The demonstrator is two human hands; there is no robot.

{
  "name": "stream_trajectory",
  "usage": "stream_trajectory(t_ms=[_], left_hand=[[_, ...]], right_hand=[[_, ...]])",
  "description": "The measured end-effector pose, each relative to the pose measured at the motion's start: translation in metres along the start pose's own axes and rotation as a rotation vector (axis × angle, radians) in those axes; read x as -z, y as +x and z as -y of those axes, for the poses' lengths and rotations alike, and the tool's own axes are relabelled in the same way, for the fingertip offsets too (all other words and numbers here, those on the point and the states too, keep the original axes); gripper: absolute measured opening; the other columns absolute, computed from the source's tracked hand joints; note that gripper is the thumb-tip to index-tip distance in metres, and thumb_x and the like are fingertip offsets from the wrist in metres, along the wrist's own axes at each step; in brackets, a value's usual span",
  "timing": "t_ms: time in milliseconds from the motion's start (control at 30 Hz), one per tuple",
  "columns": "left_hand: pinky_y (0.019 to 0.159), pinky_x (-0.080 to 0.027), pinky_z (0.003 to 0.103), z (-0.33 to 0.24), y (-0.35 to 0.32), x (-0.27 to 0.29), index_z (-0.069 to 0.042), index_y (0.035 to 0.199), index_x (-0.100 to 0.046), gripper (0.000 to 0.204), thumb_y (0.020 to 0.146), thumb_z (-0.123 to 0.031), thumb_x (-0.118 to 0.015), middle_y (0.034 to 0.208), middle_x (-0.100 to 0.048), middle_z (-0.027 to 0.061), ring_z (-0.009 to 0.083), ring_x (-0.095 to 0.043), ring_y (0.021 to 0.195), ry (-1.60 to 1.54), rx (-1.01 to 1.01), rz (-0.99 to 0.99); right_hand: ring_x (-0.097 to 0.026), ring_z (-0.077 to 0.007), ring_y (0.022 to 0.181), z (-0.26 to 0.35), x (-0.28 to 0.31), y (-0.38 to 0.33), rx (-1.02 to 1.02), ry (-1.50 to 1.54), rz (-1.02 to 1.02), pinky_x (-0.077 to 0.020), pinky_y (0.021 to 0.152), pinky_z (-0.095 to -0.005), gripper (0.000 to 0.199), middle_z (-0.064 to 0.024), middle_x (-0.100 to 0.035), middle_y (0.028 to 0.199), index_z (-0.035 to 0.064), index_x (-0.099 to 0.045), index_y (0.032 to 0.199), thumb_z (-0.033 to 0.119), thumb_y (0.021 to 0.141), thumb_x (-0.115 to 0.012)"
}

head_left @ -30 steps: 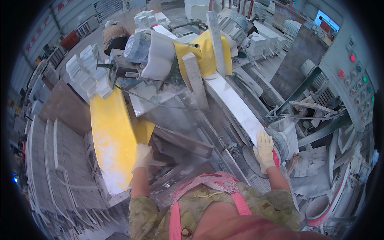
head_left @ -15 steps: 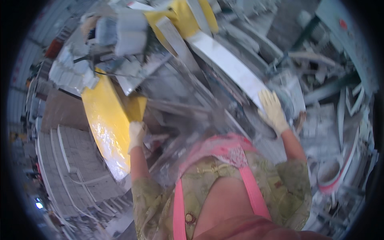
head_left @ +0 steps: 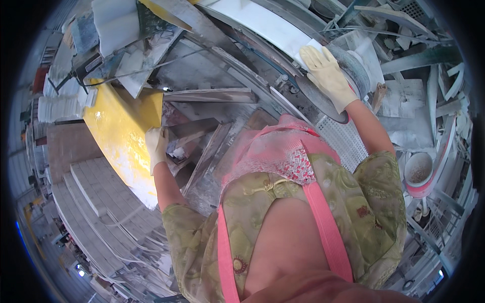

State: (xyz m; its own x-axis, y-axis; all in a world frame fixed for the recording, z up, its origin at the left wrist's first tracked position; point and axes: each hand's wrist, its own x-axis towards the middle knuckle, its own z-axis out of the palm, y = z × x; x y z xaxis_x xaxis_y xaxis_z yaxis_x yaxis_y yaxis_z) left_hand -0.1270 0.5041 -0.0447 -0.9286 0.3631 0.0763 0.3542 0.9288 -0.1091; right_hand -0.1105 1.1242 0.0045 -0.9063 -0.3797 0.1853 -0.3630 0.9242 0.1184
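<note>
Right hand [head_left: 327,76], gloved, lay flat with fingers spread on the near end of the long white slab [head_left: 273,28], right where it met the round grey wheel [head_left: 353,63] of the machine. It pressed down and gripped nothing. Left hand [head_left: 156,146], also gloved, was curled narrow round the edge of the yellow panel [head_left: 118,136], just beside the stacked grey offcuts [head_left: 212,96] on the dusty worktop [head_left: 202,70].

Risks as I judged them:
- Right fingers sat touching the wheel rim. If that wheel turned, the glove could snag and drag the hand in.
- The slab ran long and seemed held at one end only, so uneven pressure could tip or crack it.
- Dust and wet sheen on the panel made a left-hand slip likely.
- Loose strips lay close by, so a shifted slab could knock them off.

Couldn't tell whether the wheel was running.
</note>
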Motion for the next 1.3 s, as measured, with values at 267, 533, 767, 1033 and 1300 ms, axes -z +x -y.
stream_trajectory(t_ms=[267,533,767,1033,1300], left_hand=[[0.073,-0.052,0.049,-0.004,-0.001,-0.007,-0.009,0.068,-0.068,0.018,0.080,-0.023,-0.067,0.070,-0.066,0.0146,0.0346,-0.065,0.076,0.049,0.042,-0.050],[0.075,-0.056,0.046,-0.011,0.002,-0.005,-0.014,0.076,-0.078,0.024,0.082,-0.030,-0.062,0.080,-0.074,0.0136,0.0337,-0.071,0.080,-0.050,0.155,-0.014],[0.093,-0.053,0.044,-0.033,-0.013,0.067,-0.002,0.120,-0.068,0.046,0.093,-0.039,-0.065,0.110,-0.072,0.0206,0.0377,-0.068,0.102,-1.191,0.432,-0.370],[0.103,-0.044,0.039,0.004,-0.155,0.160,0.004,0.129,-0.061,0.058,0.100,-0.046,-0.053,0.129,-0.064,0.0203,0.0314,-0.061,0.120,-0.907,0.946,-0.233],[0.090,-0.049,0.043,0.012,-0.189,0.127,0.008,0.131,-0.050,0.077,0.094,-0.058,-0.059,0.113,-0.064,0.0281,0.0350,-0.065,0.104,-1.028,1.331,-0.307]], right_hand=[[-0.034,-0.0268,0.148,-0.007,-0.010,0.024,0.040,0.019,0.033,-0.0252,0.122,-0.0462,0.077,-0.0118,-0.039,0.158,0.0051,-0.036,0.154,0.020,0.087,-0.070],[-0.065,-0.0371,0.115,-0.023,0.041,0.067,-0.382,0.136,0.314,-0.0506,0.097,-0.0457,0.046,-0.0217,-0.067,0.126,0.0057,-0.057,0.138,0.023,0.096,-0.063],[-0.061,-0.0128,0.092,0.174,0.106,0.140,-0.204,1.274,0.190,-0.0489,0.081,-0.0290,0.047,-0.0058,-0.068,0.106,-0.0050,-0.066,0.121,0.035,0.097,-0.065],[-0.069,-0.0161,0.093,0.495,0.083,0.190,0.133,1.848,0.297,-0.0539,0.084,-0.0311,0.040,-0.0074,-0.074,0.103,0.0028,-0.071,0.119,0.033,0.094,-0.069],[-0.064,-0.0372,0.118,0.585,0.083,0.155,0.540,1.140,0.476,-0.0511,0.100,-0.0430,0.069,-0.0236,-0.061,0.135,0.0111,-0.044,0.150,0.037,0.091,-0.066]])
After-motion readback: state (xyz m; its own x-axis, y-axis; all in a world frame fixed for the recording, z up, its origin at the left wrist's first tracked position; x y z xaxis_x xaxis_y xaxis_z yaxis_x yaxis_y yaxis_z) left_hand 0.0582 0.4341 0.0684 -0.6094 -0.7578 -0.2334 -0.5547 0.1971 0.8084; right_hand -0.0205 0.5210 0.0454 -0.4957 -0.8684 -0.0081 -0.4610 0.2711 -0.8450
